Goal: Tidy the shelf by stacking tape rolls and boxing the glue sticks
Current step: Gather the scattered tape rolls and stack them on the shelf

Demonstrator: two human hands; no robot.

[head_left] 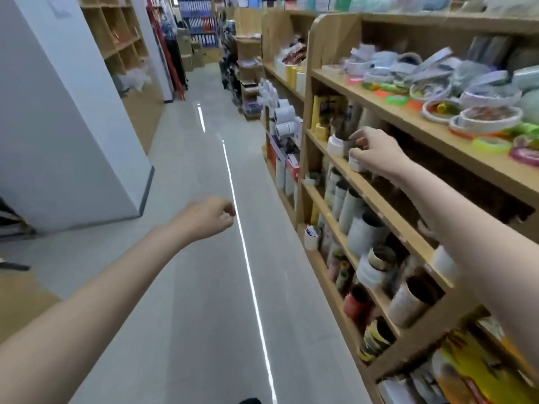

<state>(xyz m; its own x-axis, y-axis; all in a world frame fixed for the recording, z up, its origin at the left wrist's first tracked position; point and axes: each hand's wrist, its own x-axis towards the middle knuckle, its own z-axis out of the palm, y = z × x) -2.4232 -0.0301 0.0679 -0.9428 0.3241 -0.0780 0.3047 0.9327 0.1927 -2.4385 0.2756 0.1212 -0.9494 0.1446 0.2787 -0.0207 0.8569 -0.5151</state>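
Note:
My right hand (374, 151) reaches into the second shelf of the wooden unit (379, 199) on the right, its fingers curled around a small white tape roll (356, 163) at the shelf's front edge. Another white roll (335, 145) stands just left of it. My left hand (208, 217) hangs over the aisle floor with its fingers loosely curled and nothing visible in it. On the top shelf lie several flat tape rolls (437, 91), white and neon-coloured, in a loose heap. No glue sticks can be made out.
Lower shelves hold several upright paper and tape rolls (364, 228). More roll stock (284, 121) juts out beyond the unit's left end. The grey aisle floor (189, 287) runs ahead, with a white pillar (73, 126) and wooden cubbies on the left.

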